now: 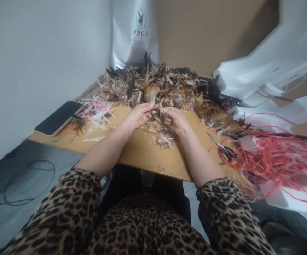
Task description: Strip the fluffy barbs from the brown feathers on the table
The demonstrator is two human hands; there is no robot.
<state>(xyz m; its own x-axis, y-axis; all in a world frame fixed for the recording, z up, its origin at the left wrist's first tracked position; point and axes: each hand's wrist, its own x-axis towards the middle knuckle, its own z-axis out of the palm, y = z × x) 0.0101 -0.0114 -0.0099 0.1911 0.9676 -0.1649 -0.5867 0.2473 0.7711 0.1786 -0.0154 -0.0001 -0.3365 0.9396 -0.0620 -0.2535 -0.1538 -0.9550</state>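
Observation:
My left hand [143, 114] pinches the base of a brown feather [151, 95] whose plume points away from me. Close beside it, my right hand [175, 119] has its thumb and fingertips pressed together at the pale fluffy quill end of a feather [161, 105]. Whether both hands grip the same feather cannot be made out. Behind them spreads a large heap of brown and black feathers [169, 79]. Below the hands, a small clump of pale feather scraps [163, 140] lies on the wooden table [148, 159].
A phone [59, 117] rests at the table's left edge, beside pink and white strips [96, 109]. To the right are scissors [224, 147] and a tangle of red strands [281, 159]. A white bag [134, 42] stands behind the heap. A black cable [31, 166] lies on the floor.

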